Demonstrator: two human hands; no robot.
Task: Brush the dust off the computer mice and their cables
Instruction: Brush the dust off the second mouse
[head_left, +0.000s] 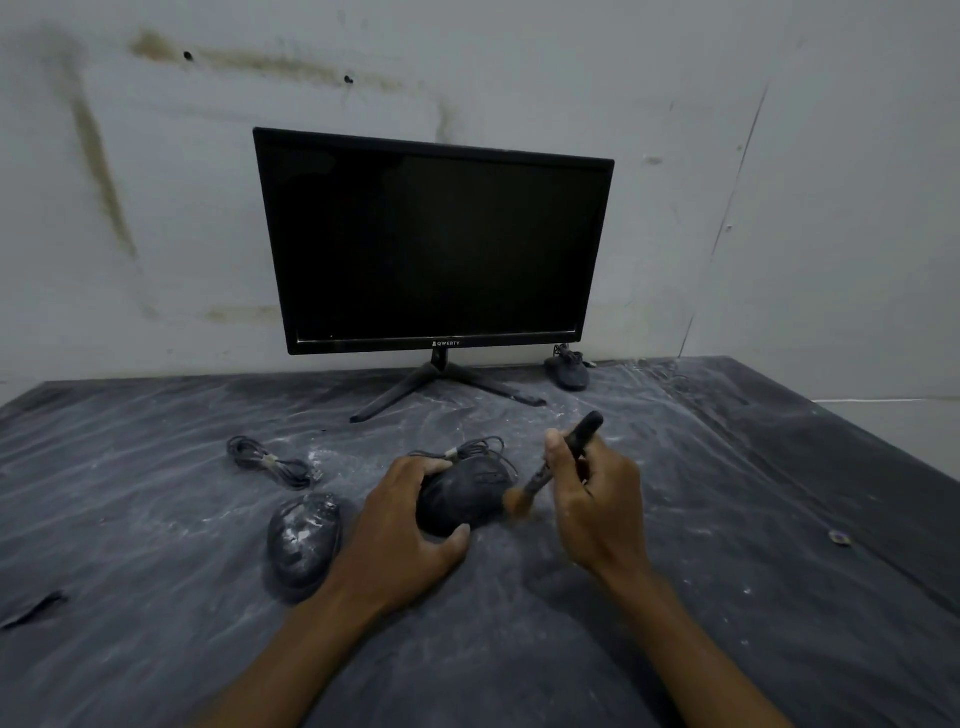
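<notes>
In front of the monitor (435, 241) stand, the left hand (402, 525) clamps thumb and fingers around a dusty black mouse (462, 496) on the table (727, 519), while the right hand (595, 499) pinches a small brush (550, 467), bristles touching the mouse's right flank. To do this well, I'd keep the mouse pinned, flick short strokes away from the body, then follow its coiled cable (480, 447) behind it. Three mice are visible: this one, a second mouse (304, 545) left of it with a bundled cable (270, 462) beyond it, and a third mouse (567, 371) right of the monitor stand; one brush.
</notes>
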